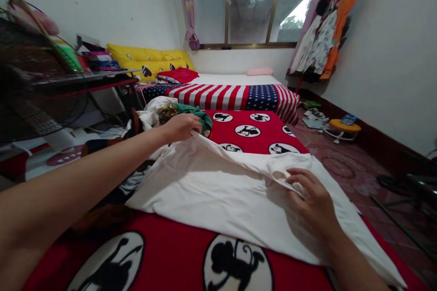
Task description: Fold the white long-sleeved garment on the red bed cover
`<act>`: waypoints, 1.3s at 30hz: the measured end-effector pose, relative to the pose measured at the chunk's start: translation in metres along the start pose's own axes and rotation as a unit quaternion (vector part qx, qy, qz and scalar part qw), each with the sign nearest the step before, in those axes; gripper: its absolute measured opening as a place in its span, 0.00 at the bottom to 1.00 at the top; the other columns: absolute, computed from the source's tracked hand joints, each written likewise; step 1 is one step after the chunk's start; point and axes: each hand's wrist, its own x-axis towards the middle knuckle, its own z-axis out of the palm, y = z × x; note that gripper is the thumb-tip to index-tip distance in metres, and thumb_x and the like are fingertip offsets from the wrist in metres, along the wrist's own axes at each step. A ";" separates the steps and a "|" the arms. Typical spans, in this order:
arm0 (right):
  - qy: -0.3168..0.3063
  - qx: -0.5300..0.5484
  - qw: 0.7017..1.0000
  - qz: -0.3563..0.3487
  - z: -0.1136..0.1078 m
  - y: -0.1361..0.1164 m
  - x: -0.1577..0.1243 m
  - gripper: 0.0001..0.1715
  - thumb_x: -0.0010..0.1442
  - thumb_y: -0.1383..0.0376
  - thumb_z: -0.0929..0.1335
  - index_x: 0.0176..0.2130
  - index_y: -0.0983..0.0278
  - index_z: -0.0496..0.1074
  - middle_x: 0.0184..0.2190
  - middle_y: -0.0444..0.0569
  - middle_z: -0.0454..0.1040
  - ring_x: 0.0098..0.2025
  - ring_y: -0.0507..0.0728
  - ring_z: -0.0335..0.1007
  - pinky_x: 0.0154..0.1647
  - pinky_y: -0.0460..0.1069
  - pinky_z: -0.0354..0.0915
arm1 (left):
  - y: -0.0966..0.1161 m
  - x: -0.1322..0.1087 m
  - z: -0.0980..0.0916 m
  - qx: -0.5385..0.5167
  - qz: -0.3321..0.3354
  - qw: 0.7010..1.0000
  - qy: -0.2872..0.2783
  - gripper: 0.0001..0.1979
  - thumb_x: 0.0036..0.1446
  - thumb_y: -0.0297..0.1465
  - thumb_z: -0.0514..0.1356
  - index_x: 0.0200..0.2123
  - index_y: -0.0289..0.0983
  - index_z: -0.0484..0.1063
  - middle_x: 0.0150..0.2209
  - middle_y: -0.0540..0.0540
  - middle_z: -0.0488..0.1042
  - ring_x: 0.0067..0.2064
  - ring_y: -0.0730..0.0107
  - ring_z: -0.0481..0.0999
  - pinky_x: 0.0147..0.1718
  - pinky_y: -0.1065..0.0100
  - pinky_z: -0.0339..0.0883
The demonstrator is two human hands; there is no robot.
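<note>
A white garment (211,186), perhaps a shirt, lies spread across a red blanket (170,245) printed with black monkey figures in white ovals. My left hand (182,127) is closed on its far left edge and lifts that corner off the blanket. On the right, my right hand (312,195) pinches the same cloth near what looks like its neckline or a rolled edge. Between both hands the edge runs in a raised fold. Which part of the garment each hand holds is not fully clear.
Left of the garment sits a heap of clothes with a green piece (196,116). Behind stands a bed with a striped, starred cover (218,97). A fan (30,82) and a desk (112,77) are at left; a yellow stool (344,125) stands on the right floor.
</note>
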 end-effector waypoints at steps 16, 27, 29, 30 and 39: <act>-0.205 0.018 0.977 0.063 -0.012 0.007 -0.006 0.22 0.51 0.66 0.65 0.48 0.60 0.69 0.36 0.47 0.76 0.36 0.57 0.73 0.38 0.50 0.67 | 0.035 -0.108 0.043 -0.071 0.047 0.994 -0.064 0.11 0.60 0.28 0.54 0.35 0.42 0.77 0.34 0.45 0.73 0.39 0.65 0.71 0.39 0.67 0.60; -0.243 -0.004 0.970 -0.015 -0.011 0.004 -0.003 0.11 0.55 0.67 0.64 0.37 0.59 0.73 0.35 0.46 0.75 0.36 0.56 0.71 0.37 0.49 0.63 | 0.030 -0.066 0.040 -0.016 -0.289 0.954 0.075 0.21 0.58 0.44 0.54 0.50 0.39 0.72 0.46 0.42 0.74 0.46 0.59 0.74 0.38 0.67 0.64; -0.242 -0.001 0.970 -0.014 -0.011 0.005 -0.004 0.11 0.55 0.67 0.64 0.38 0.59 0.73 0.35 0.46 0.75 0.36 0.56 0.71 0.38 0.49 0.63 | 0.023 -0.061 0.043 -0.029 -0.324 0.945 0.021 0.19 0.57 0.46 0.56 0.44 0.41 0.76 0.42 0.44 0.77 0.43 0.58 0.75 0.34 0.67 0.63; -0.242 0.002 0.970 -0.014 -0.011 0.006 -0.005 0.11 0.54 0.68 0.64 0.38 0.59 0.73 0.35 0.46 0.75 0.37 0.56 0.71 0.38 0.49 0.63 | 0.021 -0.061 0.045 -0.026 -0.337 0.941 0.008 0.18 0.56 0.46 0.56 0.41 0.41 0.77 0.40 0.45 0.78 0.42 0.58 0.76 0.32 0.68 0.62; -0.249 0.023 0.968 0.011 -0.014 -0.001 -0.002 0.15 0.48 0.72 0.63 0.37 0.61 0.73 0.34 0.46 0.75 0.37 0.56 0.71 0.40 0.49 0.62 | 0.028 -0.065 0.047 0.094 -0.285 0.951 0.077 0.13 0.57 0.31 0.56 0.42 0.38 0.77 0.44 0.40 0.75 0.46 0.53 0.71 0.39 0.61 0.62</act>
